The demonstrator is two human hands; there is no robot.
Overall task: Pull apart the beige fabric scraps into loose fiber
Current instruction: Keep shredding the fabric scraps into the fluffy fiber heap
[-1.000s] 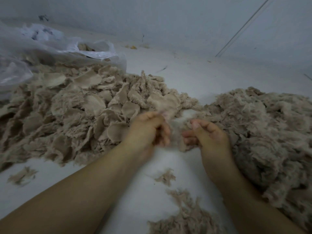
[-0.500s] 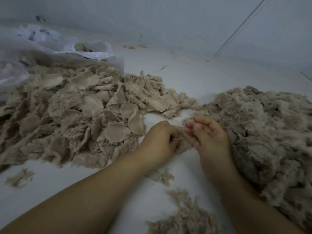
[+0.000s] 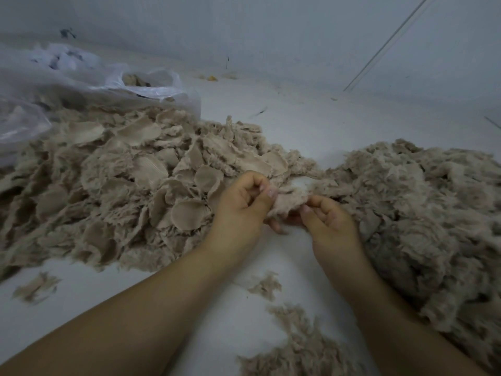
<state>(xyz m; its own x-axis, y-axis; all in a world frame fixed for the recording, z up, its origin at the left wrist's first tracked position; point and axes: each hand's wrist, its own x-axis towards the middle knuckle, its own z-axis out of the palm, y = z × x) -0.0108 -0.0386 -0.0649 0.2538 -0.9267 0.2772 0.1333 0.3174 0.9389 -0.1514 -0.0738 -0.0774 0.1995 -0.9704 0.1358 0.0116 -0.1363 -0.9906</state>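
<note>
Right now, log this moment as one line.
step: pulling scrap | left hand: pinches scrap | right hand: pinches scrap | scrap pile: left | fiber pile: right

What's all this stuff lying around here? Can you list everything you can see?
Beige fabric scraps, flat rounded pieces: one big pile, left.
Loose beige fluffy fiber: one big heap, right.
Small beige fiber tufts: several, scattered near the arms.
Clear plastic bag: one, far left, behind the scraps.
White floor: under everything.
Beige scrap being torn: one, between the hands.
Left hand: pinches the scrap.
Right hand: pinches the scrap.
</note>
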